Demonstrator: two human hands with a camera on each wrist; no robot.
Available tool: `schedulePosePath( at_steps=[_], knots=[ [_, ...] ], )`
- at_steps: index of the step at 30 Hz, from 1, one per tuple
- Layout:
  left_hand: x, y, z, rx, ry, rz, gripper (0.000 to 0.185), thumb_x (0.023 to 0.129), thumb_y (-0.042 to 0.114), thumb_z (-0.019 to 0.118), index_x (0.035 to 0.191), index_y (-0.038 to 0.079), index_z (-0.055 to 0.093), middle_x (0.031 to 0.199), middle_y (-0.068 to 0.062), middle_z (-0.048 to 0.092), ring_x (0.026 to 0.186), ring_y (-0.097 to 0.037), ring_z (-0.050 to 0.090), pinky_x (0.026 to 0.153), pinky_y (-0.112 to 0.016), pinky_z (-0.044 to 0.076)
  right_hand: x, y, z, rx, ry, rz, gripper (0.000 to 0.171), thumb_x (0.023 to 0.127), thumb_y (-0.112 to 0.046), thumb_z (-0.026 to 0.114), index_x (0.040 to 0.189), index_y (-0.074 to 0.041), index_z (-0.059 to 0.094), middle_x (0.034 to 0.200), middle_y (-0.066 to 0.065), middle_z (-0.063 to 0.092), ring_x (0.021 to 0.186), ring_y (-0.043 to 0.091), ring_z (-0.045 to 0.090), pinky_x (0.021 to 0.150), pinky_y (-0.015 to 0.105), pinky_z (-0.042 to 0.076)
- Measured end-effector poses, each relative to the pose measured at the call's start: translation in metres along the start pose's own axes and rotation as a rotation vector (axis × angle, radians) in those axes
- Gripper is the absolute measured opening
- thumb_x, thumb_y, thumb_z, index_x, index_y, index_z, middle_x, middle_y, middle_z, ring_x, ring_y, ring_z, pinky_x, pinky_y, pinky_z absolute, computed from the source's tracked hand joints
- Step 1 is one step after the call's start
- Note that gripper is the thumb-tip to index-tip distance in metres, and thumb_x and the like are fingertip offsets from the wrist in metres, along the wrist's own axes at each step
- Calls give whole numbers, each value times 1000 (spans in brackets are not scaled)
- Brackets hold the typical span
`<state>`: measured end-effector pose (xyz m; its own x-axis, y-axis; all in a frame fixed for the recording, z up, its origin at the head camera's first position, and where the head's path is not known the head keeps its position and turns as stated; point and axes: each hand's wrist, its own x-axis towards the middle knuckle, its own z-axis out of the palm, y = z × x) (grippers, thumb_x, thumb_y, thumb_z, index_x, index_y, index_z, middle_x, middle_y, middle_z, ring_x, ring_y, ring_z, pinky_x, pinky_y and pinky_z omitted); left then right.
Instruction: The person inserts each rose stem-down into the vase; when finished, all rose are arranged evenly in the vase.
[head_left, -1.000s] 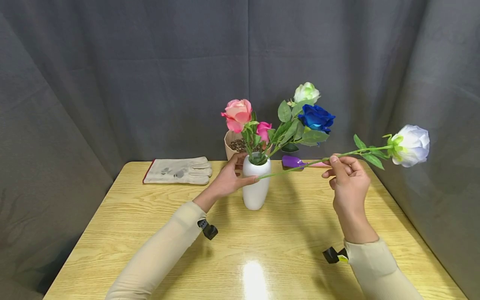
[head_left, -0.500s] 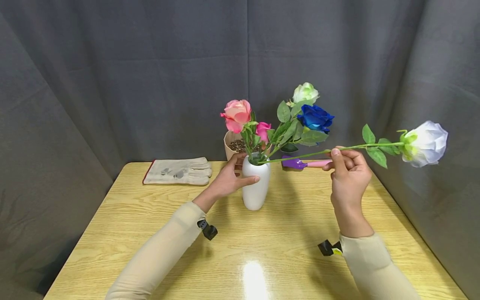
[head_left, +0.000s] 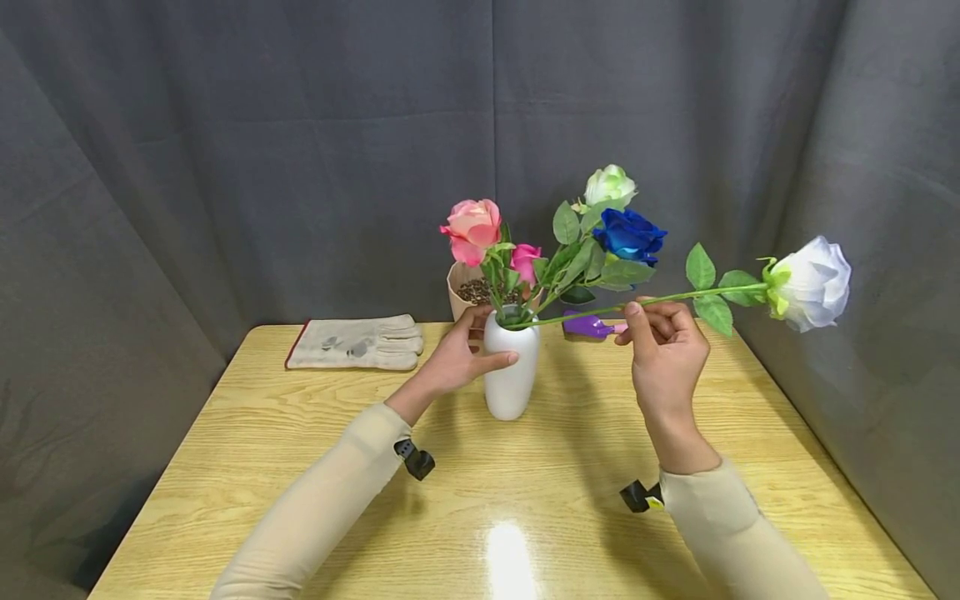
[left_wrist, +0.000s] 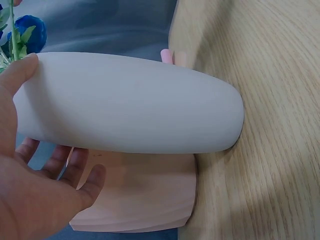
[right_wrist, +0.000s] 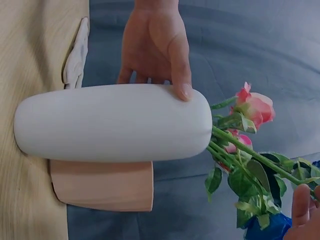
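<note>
Your white rose sits right of centre in the head view, its stem nearly horizontal: bloom at the far right and slightly higher, cut end at the mouth of the white vase at centre. Whether that end is inside the mouth cannot be told.

Obstructions: the vase already holds a pink rose, a smaller pink bud, a blue rose and a pale green rose, whose stems and leaves crowd the opening where your stem arrives. Directly behind the vase stands a beige pot with dark fill. A purple trowel lies on the table behind the stem, partly hidden by your right hand. A work glove lies flat at left centre, well apart.

Your right hand pinches the stem about midway, between vase and leaves, bloom well out to its right. Your left hand cups the vase's upper body, thumb across the front, fingers round the back, just left of the stem's end.
</note>
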<state>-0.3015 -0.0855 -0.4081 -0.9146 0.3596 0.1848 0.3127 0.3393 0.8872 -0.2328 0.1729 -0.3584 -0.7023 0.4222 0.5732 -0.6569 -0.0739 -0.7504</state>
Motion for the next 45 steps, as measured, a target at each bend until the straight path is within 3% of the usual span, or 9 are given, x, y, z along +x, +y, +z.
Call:
schedulePosePath(
  at_steps=[8, 14, 22, 28, 35, 38, 45],
  knots=[
    [0, -1, 1, 12, 2, -3, 81, 84, 36, 79, 150, 19, 34, 136, -9, 49, 124, -29, 53, 109, -56, 43, -9, 2, 12, -81, -30, 9, 10, 91, -11, 73, 89, -6, 65, 77, -7, 74, 54, 7, 63, 54, 18, 50],
    [0, 0, 1, 11, 2, -5, 79, 85, 34, 78, 150, 20, 34, 135, -8, 49, 124, -29, 53, 108, -55, 44, -11, 3, 19, -108, -64, -27, 16, 91, -9, 72, 95, 4, 65, 76, -9, 73, 55, 9, 64, 54, 19, 52],
    [0, 0, 0, 1, -2, 0, 80, 84, 36, 78, 150, 21, 34, 135, -9, 50, 123, -29, 53, 107, -55, 44, -7, 5, 29, -62, -79, -68, 20, 90, -5, 72, 92, 13, 62, 77, -6, 74, 56, 7, 66, 58, 21, 58],
    [-1, 0, 0, -9, -4, -5, 81, 84, 35, 79, 149, 20, 34, 136, -10, 49, 124, -30, 52, 109, -59, 42, -4, 9, 34, -95, -83, -91, 20, 89, -3, 73, 96, 14, 65, 77, -9, 74, 56, 4, 66, 56, 20, 57],
    [-2, 1, 0, 8, -3, 5, 80, 84, 34, 78, 149, 20, 34, 135, -10, 50, 123, -28, 54, 107, -56, 44, -3, 8, 35, -208, -83, -168, 16, 89, -5, 74, 99, 7, 70, 77, -17, 72, 56, -2, 63, 49, 14, 48],
    [-1, 1, 0, 10, 3, 7, 78, 85, 34, 78, 148, 21, 35, 134, -9, 50, 122, -28, 54, 106, -55, 44, -3, 5, 37, -232, -90, -158, 17, 89, -6, 74, 100, 6, 70, 78, -18, 71, 57, -2, 62, 50, 13, 46],
    [-2, 1, -1, 5, 1, 7, 79, 85, 34, 78, 149, 21, 34, 136, -10, 49, 124, -28, 53, 107, -56, 44, -7, -17, 44, -302, -69, -227, 14, 88, 2, 70, 98, 12, 67, 79, -11, 70, 59, -7, 58, 50, 12, 40]
  ],
)
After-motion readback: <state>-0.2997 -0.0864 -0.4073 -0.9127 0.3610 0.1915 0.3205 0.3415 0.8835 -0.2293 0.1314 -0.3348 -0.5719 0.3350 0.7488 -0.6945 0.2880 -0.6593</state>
